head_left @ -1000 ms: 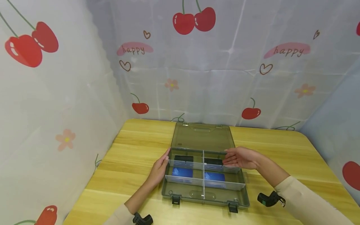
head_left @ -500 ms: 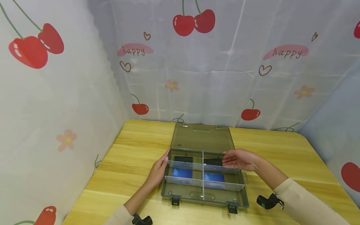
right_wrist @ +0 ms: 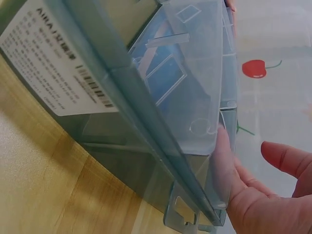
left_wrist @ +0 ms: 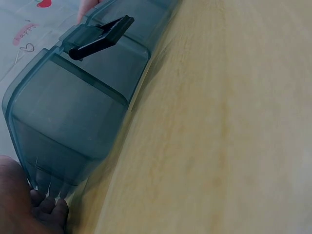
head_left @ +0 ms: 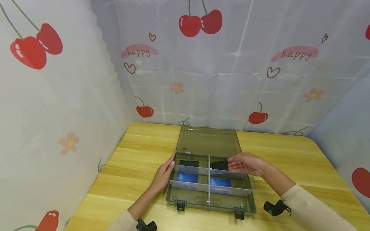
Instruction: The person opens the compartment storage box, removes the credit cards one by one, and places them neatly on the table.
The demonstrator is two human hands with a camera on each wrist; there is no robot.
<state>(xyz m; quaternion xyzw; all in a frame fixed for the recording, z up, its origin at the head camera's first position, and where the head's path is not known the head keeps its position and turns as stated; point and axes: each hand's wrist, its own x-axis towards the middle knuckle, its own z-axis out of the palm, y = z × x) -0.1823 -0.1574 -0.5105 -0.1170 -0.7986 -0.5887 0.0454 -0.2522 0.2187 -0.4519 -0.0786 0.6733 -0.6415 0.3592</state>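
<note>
A translucent grey-green storage box [head_left: 189,194] stands on the table with its lid laid back. My left hand [head_left: 162,176] holds its left side, thumb at the rim; in the left wrist view the fingers meet the outer wall. In the back right compartment, my right hand [head_left: 248,163] reaches in and touches a flat black piece [head_left: 219,165], now tilted up at its right end. In the right wrist view the thumb [right_wrist: 285,158] stands apart from the fingers, which lie partly behind clear plastic. Another flat black piece [head_left: 188,163] lies in the back left compartment.
Blue cards [head_left: 187,177] lie in both middle compartments, behind clear dividers [head_left: 231,190]. Two black latches [head_left: 180,205] hang at the box front. The lid [head_left: 208,141] lies on the table [head_left: 138,154] behind. A cherry-print curtain [head_left: 214,93] encloses the table.
My right hand has moved slightly left and deeper into the back right compartment, and the right end of the black piece has risen. The left hand keeps its place on the box.
</note>
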